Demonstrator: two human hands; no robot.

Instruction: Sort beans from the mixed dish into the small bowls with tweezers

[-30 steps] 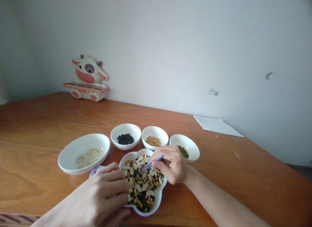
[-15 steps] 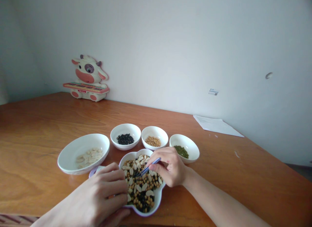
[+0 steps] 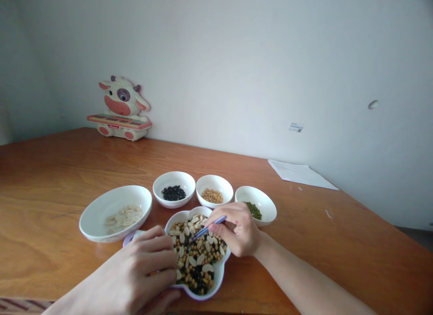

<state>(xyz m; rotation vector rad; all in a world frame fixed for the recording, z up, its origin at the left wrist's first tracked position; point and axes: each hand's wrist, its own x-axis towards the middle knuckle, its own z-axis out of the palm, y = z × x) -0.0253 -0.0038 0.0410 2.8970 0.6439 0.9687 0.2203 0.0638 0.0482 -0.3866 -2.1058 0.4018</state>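
A scalloped white bowl with a lilac rim (image 3: 219, 279) sits near the table's front, full of mixed beans and white seeds. My left hand (image 3: 142, 265) grips its left side, fingers over the rim and thumb low beneath. Between the thumb and fingers of my right hand (image 3: 237, 229) is a pair of purple tweezers (image 3: 209, 228), tips down among the beans. Whether the tips pinch a bean cannot be made out. Behind stand small white bowls of black beans (image 3: 173, 193), yellow soybeans (image 3: 212, 196) and green mung beans (image 3: 253, 210).
At the left, a larger oval white bowl (image 3: 98, 204) holds flat white seeds (image 3: 124, 217). A cow-shaped toy keyboard (image 3: 120, 109) stands against the wall at the back left. White paper (image 3: 301, 174) lies along the wall on the right of the wooden table (image 3: 324, 256).
My right hand and the tweezers have shifted slightly, the tweezers now lying at a flatter angle, their tips a little higher in the bowl. My left hand stays in place.
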